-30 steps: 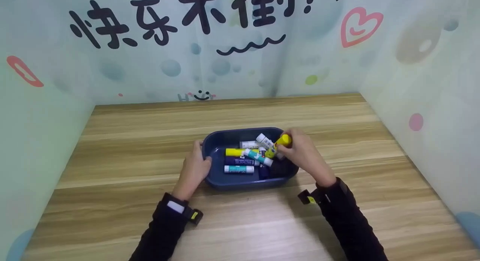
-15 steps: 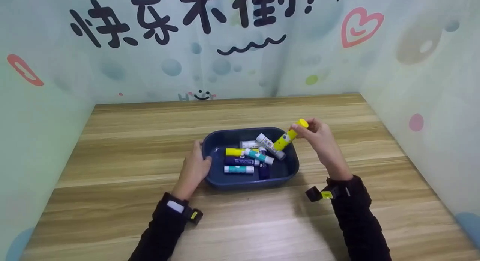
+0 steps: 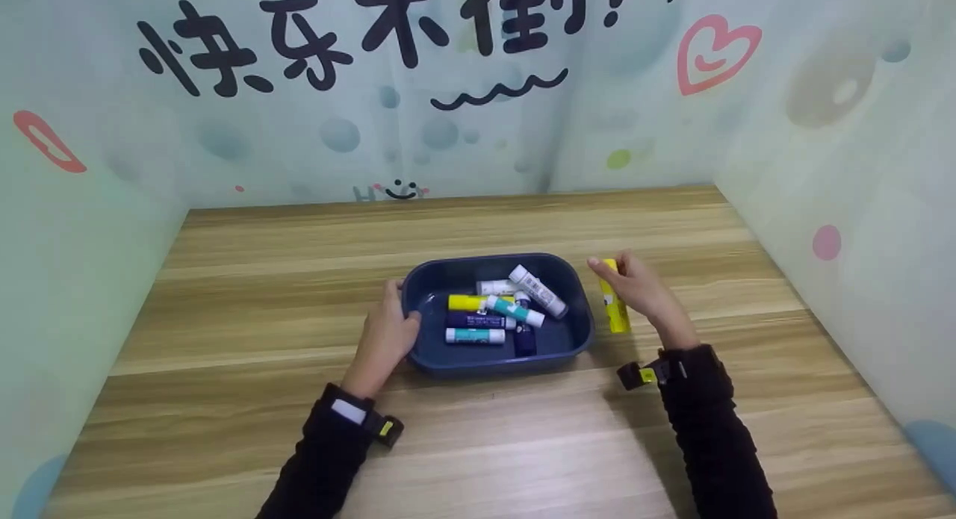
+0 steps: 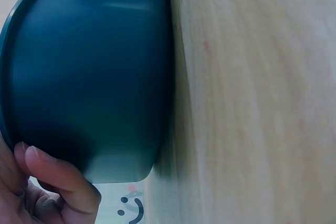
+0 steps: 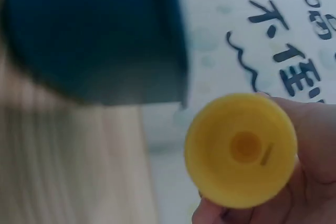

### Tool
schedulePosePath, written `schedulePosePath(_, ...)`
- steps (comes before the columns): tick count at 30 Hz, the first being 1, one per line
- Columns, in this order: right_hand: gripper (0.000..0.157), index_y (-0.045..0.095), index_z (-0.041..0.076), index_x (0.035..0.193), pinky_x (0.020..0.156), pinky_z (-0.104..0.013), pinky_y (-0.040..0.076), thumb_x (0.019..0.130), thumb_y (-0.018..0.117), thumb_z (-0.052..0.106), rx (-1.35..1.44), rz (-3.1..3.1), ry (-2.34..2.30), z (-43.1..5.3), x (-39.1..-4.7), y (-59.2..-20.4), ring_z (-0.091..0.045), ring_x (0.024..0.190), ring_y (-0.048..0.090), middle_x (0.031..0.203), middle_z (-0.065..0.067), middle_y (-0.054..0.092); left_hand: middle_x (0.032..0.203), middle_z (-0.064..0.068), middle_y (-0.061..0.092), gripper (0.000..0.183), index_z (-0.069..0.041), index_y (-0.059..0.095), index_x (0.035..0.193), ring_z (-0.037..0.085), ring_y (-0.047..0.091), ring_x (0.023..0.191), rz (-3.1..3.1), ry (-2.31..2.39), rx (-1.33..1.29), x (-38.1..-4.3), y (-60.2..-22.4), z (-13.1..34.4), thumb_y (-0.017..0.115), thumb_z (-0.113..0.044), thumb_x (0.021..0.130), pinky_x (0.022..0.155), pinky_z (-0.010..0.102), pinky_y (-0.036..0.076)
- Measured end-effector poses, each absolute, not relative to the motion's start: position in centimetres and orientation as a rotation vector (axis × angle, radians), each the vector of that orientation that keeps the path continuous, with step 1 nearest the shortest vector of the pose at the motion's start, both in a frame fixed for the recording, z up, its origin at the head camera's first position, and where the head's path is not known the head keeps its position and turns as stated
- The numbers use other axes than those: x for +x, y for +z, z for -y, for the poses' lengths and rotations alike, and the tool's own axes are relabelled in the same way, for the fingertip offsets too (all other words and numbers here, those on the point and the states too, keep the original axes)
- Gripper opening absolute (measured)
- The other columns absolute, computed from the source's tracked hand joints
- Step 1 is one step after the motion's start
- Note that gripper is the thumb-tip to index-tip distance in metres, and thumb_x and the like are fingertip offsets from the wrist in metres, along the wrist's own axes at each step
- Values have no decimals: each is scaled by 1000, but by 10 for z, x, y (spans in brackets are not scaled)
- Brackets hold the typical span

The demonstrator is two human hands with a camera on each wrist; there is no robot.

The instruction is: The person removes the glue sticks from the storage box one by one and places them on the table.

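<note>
My right hand (image 3: pixel 648 295) pinches a yellow glue stick (image 3: pixel 617 314) just outside the right end of a dark blue plastic basin (image 3: pixel 493 367). In the right wrist view the round yellow end of the glue stick (image 5: pixel 242 150) faces the camera, close beside the basin wall (image 5: pixel 94 40). At the basin's left end, my left hand (image 3: pixel 387 334) grips the rim, thumb on the near side; the left wrist view shows its fingers (image 4: pixel 60 174) bent against the outer wall. Inside the basin lie several glue sticks: white (image 3: pixel 539 291), teal and white (image 3: pixel 476 337), yellow (image 3: pixel 466 302) and dark blue (image 3: pixel 478 322).
The basin stands on a wood-grain table (image 3: pixel 269 280). A printed backdrop (image 3: pixel 478 145) with dark lettering rises along the back edge, and pale panels (image 3: pixel 859 168) flank both sides. Both forearms wear black sleeves with wrist cameras (image 3: pixel 387 429).
My right hand has lifted the yellow glue stick out of the basin, moved right, then lowered it beside the basin's right end, turning it more upright. My left hand has stayed on the rim.
</note>
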State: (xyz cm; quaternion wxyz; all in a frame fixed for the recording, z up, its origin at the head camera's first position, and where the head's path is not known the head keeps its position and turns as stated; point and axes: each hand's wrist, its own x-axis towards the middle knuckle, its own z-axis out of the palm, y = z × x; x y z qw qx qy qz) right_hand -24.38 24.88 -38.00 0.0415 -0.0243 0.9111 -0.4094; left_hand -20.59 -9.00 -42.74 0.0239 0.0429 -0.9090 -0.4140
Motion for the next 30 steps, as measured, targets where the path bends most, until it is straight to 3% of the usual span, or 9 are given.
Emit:
schedulePosePath(8,42,39,12,62,46,-27,39,95,48,38,-54,-2799,-839,-254,-250,-407,-11,43,40,55,3,38,118,27,57,45,-5,36,130,37,59,96,2823,-1288,143,-207,-426,90,53,-8,88,80,48,49)
schedulePosePath(15,32,47,7,73,40,-24,38,93,52,32,28,-2721,-793,-254,-250,-414,-12,45,43,61,-1,46,120,27,56,44,-5,37,130,39,59,99,2816,-1291,141,-206,-427,90,53,-8,88,81,49,49)
schedulePosePath(22,36,46,8,71,38,-24,37,93,52,35,24,-2737,-762,-254,-250,-413,-13,42,44,59,-1,46,119,29,56,44,-6,36,129,38,59,99,2825,-1305,149,-206,-426,90,53,-8,89,82,49,49)
schedulePosePath(25,34,50,3,77,43,-28,43,94,51,33,22,-2773,-737,-253,-249,-411,-16,46,48,65,-6,52,118,27,57,44,-5,37,129,38,59,97,2822,-1285,138,-206,-427,90,53,-8,88,81,49,49)
schedulePosePath(28,35,52,-7,99,62,-37,51,95,48,28,-18,-2881,-746,-250,-247,-405,-26,65,58,85,-21,60,117,27,58,44,-4,37,129,39,59,95,2821,-1267,126,-206,-428,91,52,-8,88,79,49,49)
schedulePosePath(30,36,48,-11,111,73,-43,50,95,48,22,-85,-2977,-825,-245,-247,-400,-33,79,59,97,-27,58,118,27,57,44,-4,37,129,39,59,96,2818,-1265,126,-206,-428,91,52,-8,87,80,49,49)
